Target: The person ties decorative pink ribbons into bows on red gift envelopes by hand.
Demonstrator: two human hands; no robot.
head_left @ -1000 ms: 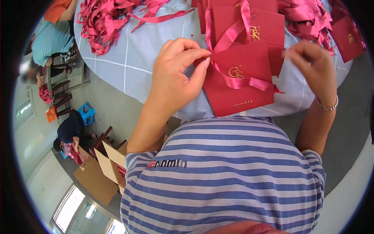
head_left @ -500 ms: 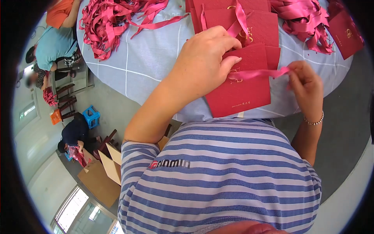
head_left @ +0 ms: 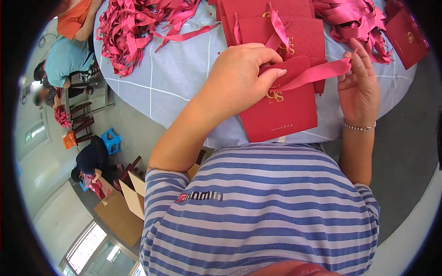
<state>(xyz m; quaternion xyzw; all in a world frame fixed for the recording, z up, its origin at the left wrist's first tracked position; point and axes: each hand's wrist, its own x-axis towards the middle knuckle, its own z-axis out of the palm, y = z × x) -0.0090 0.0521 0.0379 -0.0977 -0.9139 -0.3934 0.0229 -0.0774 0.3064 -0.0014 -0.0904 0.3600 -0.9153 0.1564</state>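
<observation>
A flat red gift bag [head_left: 281, 117] with gold lettering lies at the table's near edge. My left hand [head_left: 246, 76] is closed at its upper edge, thumb and fingers pinching the bag and the start of a pink ribbon [head_left: 313, 76]. That ribbon stretches to the right, where my right hand [head_left: 360, 87] pinches its far end between thumb and fingers, palm turned up. Behind them rests a stack of similar red bags [head_left: 304, 37], some with ribbon loops on top. My left fingertips are partly hidden behind the hand.
Heaps of pink ribbon lie at the table's back left [head_left: 122, 34] and back right [head_left: 352, 20]. Another red bag [head_left: 407, 39] is at the right edge. A checked cloth [head_left: 179, 69] covers the table. Several people, a blue stool [head_left: 111, 140] and a cardboard box [head_left: 117, 214] are to the left.
My right hand has turned palm up and moved slightly up, drawing the ribbon higher and flatter. My left hand keeps its hold, slightly lower.
</observation>
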